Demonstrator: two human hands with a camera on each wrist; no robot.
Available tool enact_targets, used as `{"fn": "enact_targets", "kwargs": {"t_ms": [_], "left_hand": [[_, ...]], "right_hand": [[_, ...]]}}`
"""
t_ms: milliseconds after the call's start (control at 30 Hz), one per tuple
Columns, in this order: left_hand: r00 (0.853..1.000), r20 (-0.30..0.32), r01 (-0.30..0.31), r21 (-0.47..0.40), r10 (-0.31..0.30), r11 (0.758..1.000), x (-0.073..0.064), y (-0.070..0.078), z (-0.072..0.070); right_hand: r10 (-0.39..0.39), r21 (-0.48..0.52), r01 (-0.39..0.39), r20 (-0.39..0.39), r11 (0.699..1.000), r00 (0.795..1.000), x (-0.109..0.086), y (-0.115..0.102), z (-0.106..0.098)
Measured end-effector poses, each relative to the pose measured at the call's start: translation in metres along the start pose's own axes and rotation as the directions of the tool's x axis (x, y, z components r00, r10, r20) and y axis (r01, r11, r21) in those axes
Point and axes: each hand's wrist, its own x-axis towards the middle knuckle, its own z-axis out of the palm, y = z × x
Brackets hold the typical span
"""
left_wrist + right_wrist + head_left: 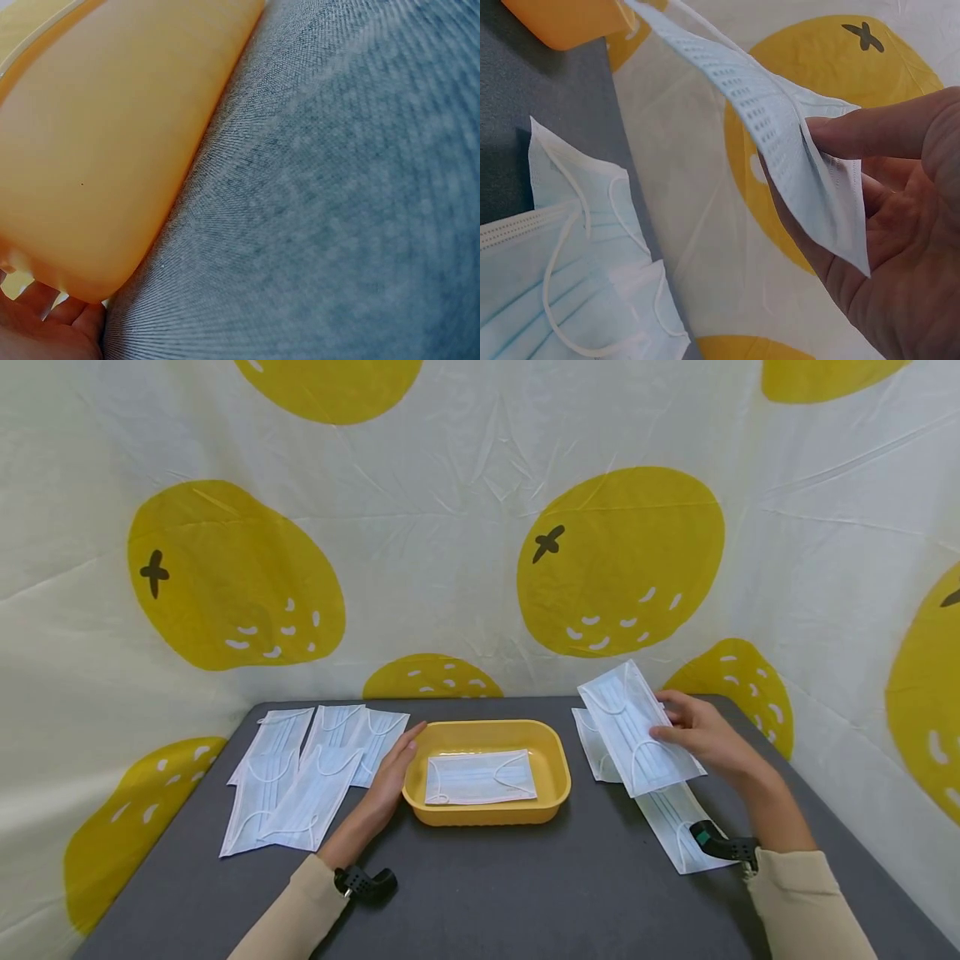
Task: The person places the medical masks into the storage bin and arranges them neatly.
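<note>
My right hand (701, 732) pinches a pale blue face mask (636, 727) by its edge, thumb on one side and fingers on the other. The mask is raised over other face masks (681, 831) lying on the right of the table. In the right wrist view the held mask (757, 112) bends slightly between thumb and fingers. My left hand (390, 777) rests with extended fingers against the left side of a yellow plastic tub (487, 815). Inside the tub a face mask (480, 777) lies flat, ear loops uppermost. The left wrist view shows fingers at the tub's wall (97, 150).
Several overlapping face masks (292, 785) lie on the left of the dark grey table (495, 893). A white curtain (435, 568) with yellow fruit prints hangs behind the table's far edge. Each wrist wears a black strap device (363, 883).
</note>
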Motion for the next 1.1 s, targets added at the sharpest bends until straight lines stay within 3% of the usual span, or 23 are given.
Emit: {"fn": "enact_targets", "kwargs": {"t_ms": [700,1100], "left_hand": [[1.000,0.009,-0.001,0.006,0.001,1.000,0.000,-0.001,-0.002],[1.000,-0.002,0.011,0.006,-0.011,1.000,0.002,-0.002,-0.001]], "right_hand": [[0.010,0.014,-0.011,0.023,1.000,1.000,0.010,-0.009,0.025],[0.033,-0.055,-0.032,0.027,0.998,0.999,0.015,-0.012,0.033]]}}
